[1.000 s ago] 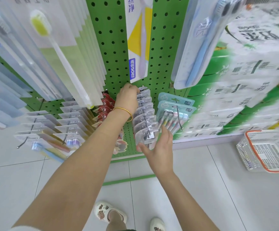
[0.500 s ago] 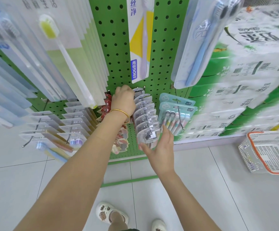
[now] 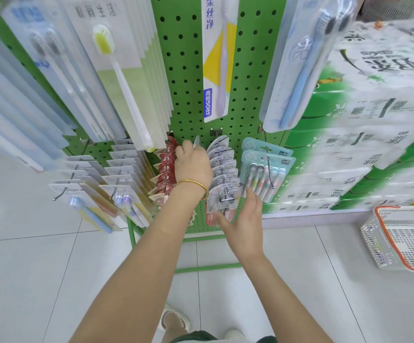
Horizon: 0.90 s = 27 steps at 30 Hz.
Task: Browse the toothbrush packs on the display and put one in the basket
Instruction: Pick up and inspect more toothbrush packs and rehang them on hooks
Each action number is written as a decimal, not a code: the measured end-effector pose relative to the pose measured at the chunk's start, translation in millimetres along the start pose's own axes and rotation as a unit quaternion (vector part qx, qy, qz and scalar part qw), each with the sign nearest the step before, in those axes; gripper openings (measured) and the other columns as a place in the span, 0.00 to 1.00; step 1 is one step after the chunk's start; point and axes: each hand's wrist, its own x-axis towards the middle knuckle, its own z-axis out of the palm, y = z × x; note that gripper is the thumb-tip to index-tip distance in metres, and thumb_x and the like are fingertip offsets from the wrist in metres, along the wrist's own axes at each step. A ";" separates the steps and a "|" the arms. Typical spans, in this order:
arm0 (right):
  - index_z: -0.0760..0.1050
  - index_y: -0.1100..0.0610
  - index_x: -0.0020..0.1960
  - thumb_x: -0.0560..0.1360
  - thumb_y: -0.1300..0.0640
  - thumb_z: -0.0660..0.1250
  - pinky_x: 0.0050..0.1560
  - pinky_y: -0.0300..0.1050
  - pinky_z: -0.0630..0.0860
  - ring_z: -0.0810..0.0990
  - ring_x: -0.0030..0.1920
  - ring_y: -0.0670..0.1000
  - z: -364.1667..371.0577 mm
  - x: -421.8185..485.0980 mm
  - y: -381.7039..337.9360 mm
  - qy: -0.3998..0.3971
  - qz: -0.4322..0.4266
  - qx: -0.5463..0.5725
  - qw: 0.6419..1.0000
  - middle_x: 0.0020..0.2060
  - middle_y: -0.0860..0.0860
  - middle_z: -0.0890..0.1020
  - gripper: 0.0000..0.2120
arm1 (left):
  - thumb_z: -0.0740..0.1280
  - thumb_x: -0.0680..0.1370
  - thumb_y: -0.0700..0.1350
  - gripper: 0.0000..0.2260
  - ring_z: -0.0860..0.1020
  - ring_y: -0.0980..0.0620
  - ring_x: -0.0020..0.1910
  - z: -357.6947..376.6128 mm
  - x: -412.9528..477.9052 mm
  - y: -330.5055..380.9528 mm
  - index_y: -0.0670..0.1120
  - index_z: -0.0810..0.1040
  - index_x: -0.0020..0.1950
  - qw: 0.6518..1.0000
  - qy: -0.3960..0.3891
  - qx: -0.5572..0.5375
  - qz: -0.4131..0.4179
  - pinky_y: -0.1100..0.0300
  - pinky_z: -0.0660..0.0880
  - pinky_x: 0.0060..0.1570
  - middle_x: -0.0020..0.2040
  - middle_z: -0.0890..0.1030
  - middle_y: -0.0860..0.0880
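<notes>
As left hand pinches pack, right hand open beside row.

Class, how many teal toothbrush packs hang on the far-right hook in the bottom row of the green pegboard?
2. The front teal pack hangs just beyond the right hand. The rear teal pack hangs directly behind it, nearer the pegboard. Others may be hidden.

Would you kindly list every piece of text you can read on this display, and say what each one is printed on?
"FROG 青蛙": blue strip low on the yellow-and-white toothbrush pack.
"柔丝净": top of that same pack, first character partly cut off.
"极简生活": top of the white-and-green toothbrush pack, slightly soft.
Stacked white-and-green packages: print upside down and blurred, unreadable.
Small packs on the lower hooks: print too small to read.
</notes>
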 end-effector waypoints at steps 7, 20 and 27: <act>0.56 0.65 0.74 0.71 0.53 0.73 0.70 0.45 0.58 0.58 0.73 0.56 -8.4 -6.6 -0.4 0.003 -0.024 0.016 1.000 0.71 0.60 0.63 0.40 | 0.58 0.75 0.33 0.20 0.63 0.42 0.63 0.7 -45.6 2.2 0.40 0.67 0.68 0.996 0.070 -0.054 -0.023 0.54 0.64 0.61 0.66 0.65 0.41; 0.61 0.61 0.73 0.76 0.56 0.65 0.64 0.34 0.55 0.61 0.70 0.52 -37.9 -26.6 -12.9 -0.011 -0.103 0.060 0.993 0.70 0.57 0.65 0.28 | 0.60 0.75 0.31 0.17 0.67 0.58 0.59 -9.0 -145.8 -5.7 0.39 0.75 0.63 0.925 0.271 -0.264 0.018 0.73 0.60 0.63 0.61 0.70 0.47; 0.71 0.55 0.67 0.81 0.56 0.58 0.59 0.38 0.68 0.72 0.58 0.43 -55.7 -37.5 -28.0 -0.121 -0.091 0.162 0.975 0.57 0.45 0.75 0.16 | 0.63 0.78 0.37 0.12 0.74 0.58 0.59 -20.4 -164.1 -12.3 0.50 0.80 0.55 0.836 0.290 -0.456 -0.090 0.58 0.71 0.63 0.57 0.77 0.50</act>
